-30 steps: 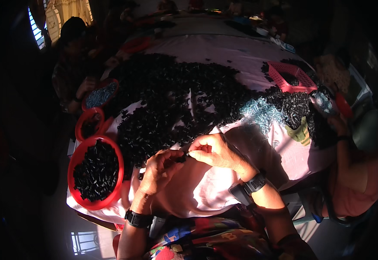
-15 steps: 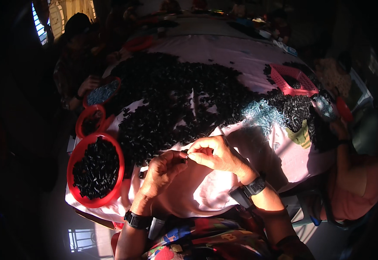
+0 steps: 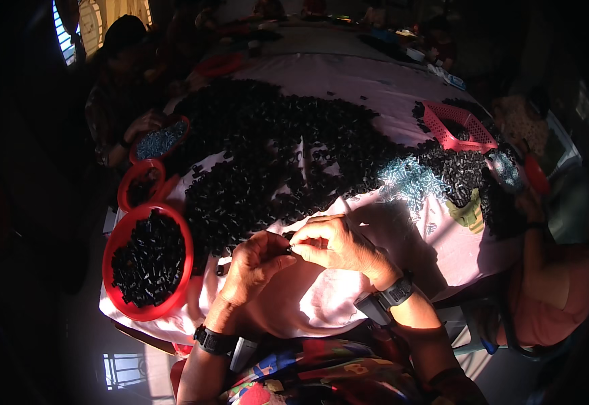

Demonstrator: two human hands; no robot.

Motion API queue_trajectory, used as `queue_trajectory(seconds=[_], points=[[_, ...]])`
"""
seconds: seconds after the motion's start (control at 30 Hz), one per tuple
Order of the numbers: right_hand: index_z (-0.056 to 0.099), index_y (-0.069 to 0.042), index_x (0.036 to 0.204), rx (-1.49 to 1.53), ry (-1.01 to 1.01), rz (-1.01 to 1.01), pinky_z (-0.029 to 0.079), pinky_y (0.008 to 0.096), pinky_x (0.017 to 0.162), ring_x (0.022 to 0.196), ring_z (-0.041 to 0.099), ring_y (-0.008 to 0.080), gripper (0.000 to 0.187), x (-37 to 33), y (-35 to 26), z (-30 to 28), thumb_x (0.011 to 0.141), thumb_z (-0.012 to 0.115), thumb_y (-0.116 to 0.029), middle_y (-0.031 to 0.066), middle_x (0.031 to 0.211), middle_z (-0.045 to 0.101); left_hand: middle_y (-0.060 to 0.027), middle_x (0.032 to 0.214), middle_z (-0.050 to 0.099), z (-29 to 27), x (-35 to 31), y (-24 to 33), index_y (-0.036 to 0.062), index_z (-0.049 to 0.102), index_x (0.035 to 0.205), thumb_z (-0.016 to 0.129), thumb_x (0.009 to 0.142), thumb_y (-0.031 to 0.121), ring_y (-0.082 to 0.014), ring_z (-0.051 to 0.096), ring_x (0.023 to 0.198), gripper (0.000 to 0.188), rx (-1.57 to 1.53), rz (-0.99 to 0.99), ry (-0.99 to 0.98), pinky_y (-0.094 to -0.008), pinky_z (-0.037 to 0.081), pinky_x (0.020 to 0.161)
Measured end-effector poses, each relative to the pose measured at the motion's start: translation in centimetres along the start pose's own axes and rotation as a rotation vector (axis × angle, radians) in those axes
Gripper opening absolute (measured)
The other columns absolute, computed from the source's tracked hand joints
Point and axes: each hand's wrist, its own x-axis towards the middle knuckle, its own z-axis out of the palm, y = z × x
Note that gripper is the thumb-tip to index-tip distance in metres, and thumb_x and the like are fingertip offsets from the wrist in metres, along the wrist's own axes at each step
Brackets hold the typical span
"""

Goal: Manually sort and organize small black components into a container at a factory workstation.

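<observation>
My left hand [image 3: 256,265] and my right hand [image 3: 330,241] meet above the near part of the pink-white cloth, fingertips almost touching. Pinched in the left fingers is a small black plastic piece [image 3: 289,249], mostly covered by the fingertips. The right thumb and forefinger close at the same spot; whatever they grip is too small to make out. Just beyond the hands spreads a large heap of small black plastic pieces [image 3: 240,189]. To the left, a red basin [image 3: 190,263] holds many more of these black pieces.
Smaller red bowls [image 3: 123,192] stand behind the basin. At right lie a pile of clear bluish small parts [image 3: 412,181], a pink basket [image 3: 461,144] and a green-yellow cloth glove [image 3: 468,214]. One co-worker's hand [image 3: 147,121] is at far left; another's arm [image 3: 536,246] is at right.
My hands stay together with slight finger movement; the right fingers have shifted a little left over the black piece. The view has tilted slightly.
</observation>
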Motion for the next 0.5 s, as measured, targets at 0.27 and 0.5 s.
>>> queue_trajectory(seconds=[0.27, 0.5], points=[[0.074, -0.002, 0.100, 0.009, 0.034, -0.081, 0.056, 0.0331, 0.069, 0.075, 0.070, 0.0208, 0.015, 0.1, 0.2, 0.2, 0.088, 0.069, -0.009, 0.0104, 0.086, 0.073, -0.0041, 0.103, 0.069, -0.2, -0.1, -0.1, 0.0003, 0.061, 0.110, 0.077, 0.089, 0.003, -0.0104, 0.065, 0.095, 0.026, -0.060, 0.021, 0.020, -0.0260, 0.053, 0.089], [0.075, -0.004, 0.094, -0.196, 0.264, 0.350, 0.056, 0.0344, 0.066, 0.071, 0.072, 0.0246, 0.014, -0.6, 2.2, -2.5, 0.090, 0.067, -0.016, 0.0128, 0.079, 0.073, -0.0023, 0.097, 0.069, -1.9, -1.3, 0.3, 0.0028, 0.065, 0.106, 0.073, 0.090, 0.001, -0.0089, 0.064, 0.089, 0.018, -0.180, -0.067, 0.079, -0.0247, 0.052, 0.082]])
